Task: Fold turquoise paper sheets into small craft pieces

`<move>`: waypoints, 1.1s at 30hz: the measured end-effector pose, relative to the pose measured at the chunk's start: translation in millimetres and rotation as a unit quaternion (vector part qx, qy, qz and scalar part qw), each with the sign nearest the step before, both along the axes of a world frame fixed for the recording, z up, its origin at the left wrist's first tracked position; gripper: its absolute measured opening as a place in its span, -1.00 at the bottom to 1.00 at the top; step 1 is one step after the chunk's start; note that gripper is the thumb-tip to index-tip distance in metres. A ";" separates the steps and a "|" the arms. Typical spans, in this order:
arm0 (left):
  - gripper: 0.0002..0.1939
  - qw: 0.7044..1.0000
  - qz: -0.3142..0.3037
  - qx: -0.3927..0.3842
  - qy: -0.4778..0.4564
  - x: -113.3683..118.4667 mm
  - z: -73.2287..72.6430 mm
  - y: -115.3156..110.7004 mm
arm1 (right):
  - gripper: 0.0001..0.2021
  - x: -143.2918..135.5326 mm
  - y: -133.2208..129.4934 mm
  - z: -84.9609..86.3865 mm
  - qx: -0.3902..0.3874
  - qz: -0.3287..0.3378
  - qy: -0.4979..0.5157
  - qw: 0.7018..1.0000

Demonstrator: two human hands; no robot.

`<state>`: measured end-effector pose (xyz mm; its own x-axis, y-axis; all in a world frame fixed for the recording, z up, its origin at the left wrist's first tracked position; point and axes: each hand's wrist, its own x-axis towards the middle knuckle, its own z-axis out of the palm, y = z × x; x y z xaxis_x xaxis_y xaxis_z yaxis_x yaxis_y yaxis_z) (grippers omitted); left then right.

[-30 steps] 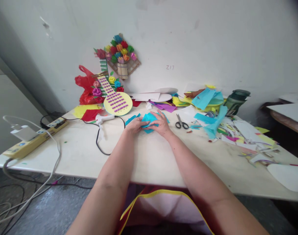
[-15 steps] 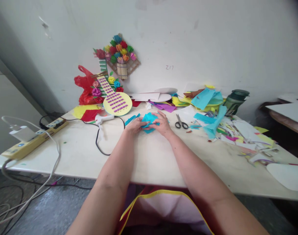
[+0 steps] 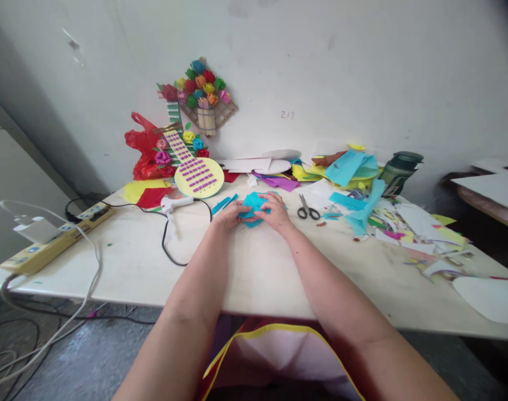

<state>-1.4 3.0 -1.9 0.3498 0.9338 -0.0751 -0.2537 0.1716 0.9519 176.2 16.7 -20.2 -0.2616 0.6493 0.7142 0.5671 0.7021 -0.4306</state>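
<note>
Blue paper is held between both hands just above the middle of the table. The fingers of my left hand are closed on its left side. On its right side, my right hand grips it with bent fingers. Strips of blue paper lie just left of the held piece. Black-handled scissors rest to the right of my right hand, blades slightly apart. A white glue gun lies farther left.
A yellow round-bodied paper guitar leans behind the glue gun. On the left is a power strip with cables. Paper scraps and a dark green bottle are on the right. A white table spans the view.
The fingers of my right hand have shifted slightly on the blue paper. The whole view has moved a little, with the table's objects appearing slightly farther left.
</note>
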 end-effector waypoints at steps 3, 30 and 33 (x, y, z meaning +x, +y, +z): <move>-0.75 1.000 0.009 -0.005 -0.014 1.6 4.3 -3.6 | -0.79 -0.3 -0.2 -0.1 -0.005 -0.010 -0.001 1.000; -0.56 0.993 0.035 0.105 0.047 0.6 1.9 1.4 | -0.57 1.0 -17.2 15.2 -0.336 -0.010 0.347 0.875; -0.55 0.992 0.032 0.112 0.053 0.5 2.4 0.7 | -0.59 -2.7 -22.3 16.3 -0.369 0.046 0.315 0.873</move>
<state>-0.9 3.7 0.5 0.2897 0.9515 0.1031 -0.1539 -0.0601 0.9863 173.5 -5.6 -3.9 -0.0429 0.9904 0.1314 0.0102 0.1319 -0.9912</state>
